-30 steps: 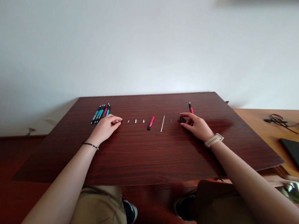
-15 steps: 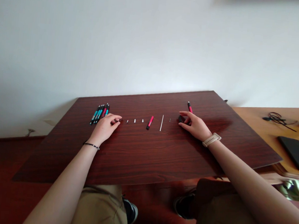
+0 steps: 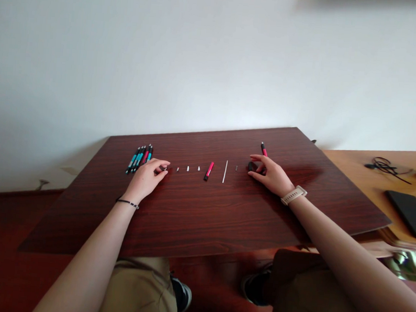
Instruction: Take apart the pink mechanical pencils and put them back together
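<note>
Both hands (image 3: 148, 176) unmoved, table (image 3: 203, 213).

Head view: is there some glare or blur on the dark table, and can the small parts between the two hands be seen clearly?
Head view: a soft pale sheen lies on the table beside the right hand; the small white parts near the left hand are too tiny to identify; the frame edges look stretched and soft.

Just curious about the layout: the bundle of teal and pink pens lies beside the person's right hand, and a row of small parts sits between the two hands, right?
Not quite. In the head view the bundle of pens lies beside the left hand, not the right hand. The row of small parts does sit between the two hands on the dark wooden table.
</note>
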The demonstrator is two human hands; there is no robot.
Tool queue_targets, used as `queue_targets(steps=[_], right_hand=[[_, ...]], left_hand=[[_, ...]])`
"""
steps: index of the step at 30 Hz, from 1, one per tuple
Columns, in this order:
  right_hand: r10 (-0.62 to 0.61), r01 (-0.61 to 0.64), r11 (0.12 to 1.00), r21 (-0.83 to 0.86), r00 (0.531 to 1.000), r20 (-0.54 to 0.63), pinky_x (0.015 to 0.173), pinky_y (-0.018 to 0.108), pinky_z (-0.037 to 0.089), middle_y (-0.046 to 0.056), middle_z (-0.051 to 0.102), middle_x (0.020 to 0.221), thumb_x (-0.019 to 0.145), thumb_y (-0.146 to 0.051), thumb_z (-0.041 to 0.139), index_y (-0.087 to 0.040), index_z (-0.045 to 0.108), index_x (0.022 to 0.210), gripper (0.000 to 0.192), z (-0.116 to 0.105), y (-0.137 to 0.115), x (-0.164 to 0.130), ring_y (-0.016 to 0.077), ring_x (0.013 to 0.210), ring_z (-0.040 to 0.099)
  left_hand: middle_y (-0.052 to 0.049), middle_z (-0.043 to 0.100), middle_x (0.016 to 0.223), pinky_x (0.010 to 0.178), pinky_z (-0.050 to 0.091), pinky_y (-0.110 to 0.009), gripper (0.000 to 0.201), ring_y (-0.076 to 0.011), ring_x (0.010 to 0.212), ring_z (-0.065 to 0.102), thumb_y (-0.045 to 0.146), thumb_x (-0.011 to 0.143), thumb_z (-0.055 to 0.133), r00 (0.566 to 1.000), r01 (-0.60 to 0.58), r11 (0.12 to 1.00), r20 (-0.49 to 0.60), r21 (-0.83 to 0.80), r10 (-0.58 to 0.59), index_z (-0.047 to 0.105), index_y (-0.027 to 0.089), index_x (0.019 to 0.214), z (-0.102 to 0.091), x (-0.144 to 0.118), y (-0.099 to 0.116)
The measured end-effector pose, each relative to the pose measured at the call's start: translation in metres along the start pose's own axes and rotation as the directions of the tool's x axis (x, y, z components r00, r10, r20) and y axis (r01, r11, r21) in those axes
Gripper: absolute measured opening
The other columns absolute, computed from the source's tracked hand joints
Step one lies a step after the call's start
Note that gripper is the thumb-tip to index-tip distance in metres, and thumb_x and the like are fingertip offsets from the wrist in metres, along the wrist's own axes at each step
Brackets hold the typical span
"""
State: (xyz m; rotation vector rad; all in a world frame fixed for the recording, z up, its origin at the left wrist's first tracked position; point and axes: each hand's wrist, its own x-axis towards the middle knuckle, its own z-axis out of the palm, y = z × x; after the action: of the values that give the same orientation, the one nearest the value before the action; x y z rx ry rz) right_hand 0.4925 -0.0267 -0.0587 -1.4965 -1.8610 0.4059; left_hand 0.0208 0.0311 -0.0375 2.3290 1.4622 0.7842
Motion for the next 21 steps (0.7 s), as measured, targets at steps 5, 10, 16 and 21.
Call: queue_targets(steps=[5, 10, 16, 21], right_hand=[[-0.016, 0.016, 1.0, 0.007, 1.0, -0.011, 0.084, 0.042, 0.059, 0.004, 0.069, 0.098, 0.089, -0.039, 0.077, -0.025, 0.061, 0.145, 0.06, 0.001, 0.002, 0.0, 0.0223, 0.08, 0.069], [-0.026, 0.027, 0.999, 0.031, 0.999, -0.039, 0.081, 0.04, 0.061, 0.01, 0.065, 0.121, 0.089, -0.036, 0.076, -0.024, 0.06, 0.145, 0.059, -0.004, -0.01, -0.005, 0.0203, 0.08, 0.069], [-0.221, 0.211, 0.975, 0.073, 0.955, 0.198, 0.076, 0.033, 0.055, 0.005, 0.072, 0.098, 0.102, -0.03, 0.063, -0.022, 0.071, 0.105, 0.011, -0.007, -0.062, -0.026, 0.0192, 0.081, 0.068], [-0.491, 0.473, 0.869, 0.148, 0.787, 0.372, 0.093, 0.037, 0.056, 0.009, 0.075, 0.112, 0.108, -0.027, 0.055, -0.022, 0.071, 0.114, 0.018, 0.008, -0.106, -0.052, 0.0219, 0.102, 0.069]], left_hand=[[-0.009, 0.071, 0.119, 0.086, 0.058, -0.036, 0.031, -0.0202, 0.093, 0.07, 0.035, 0.097, 0.063, 1.0, 0.006, 1.0, -0.008, -0.01, -0.006, 0.073, 0.02, 0.122, 0.0, -0.001, -0.003], [-0.01, 0.071, 0.122, 0.082, 0.058, -0.035, 0.03, -0.0198, 0.09, 0.07, 0.037, 0.1, 0.058, 0.998, 0.011, 1.0, -0.059, 0.004, -0.01, 0.073, 0.019, 0.119, -0.007, -0.008, 0.018], [-0.008, 0.073, 0.118, 0.088, 0.057, -0.036, 0.028, -0.0211, 0.098, 0.07, 0.035, 0.109, 0.05, 0.992, -0.126, 0.992, 0.009, -0.002, 0.126, 0.074, 0.022, 0.116, -0.002, -0.024, 0.083], [-0.009, 0.071, 0.128, 0.108, 0.053, -0.043, 0.029, -0.0245, 0.12, 0.066, 0.036, 0.111, 0.051, 0.915, -0.361, 0.932, 0.176, -0.042, 0.363, 0.066, 0.024, 0.133, 0.014, -0.043, 0.139]])
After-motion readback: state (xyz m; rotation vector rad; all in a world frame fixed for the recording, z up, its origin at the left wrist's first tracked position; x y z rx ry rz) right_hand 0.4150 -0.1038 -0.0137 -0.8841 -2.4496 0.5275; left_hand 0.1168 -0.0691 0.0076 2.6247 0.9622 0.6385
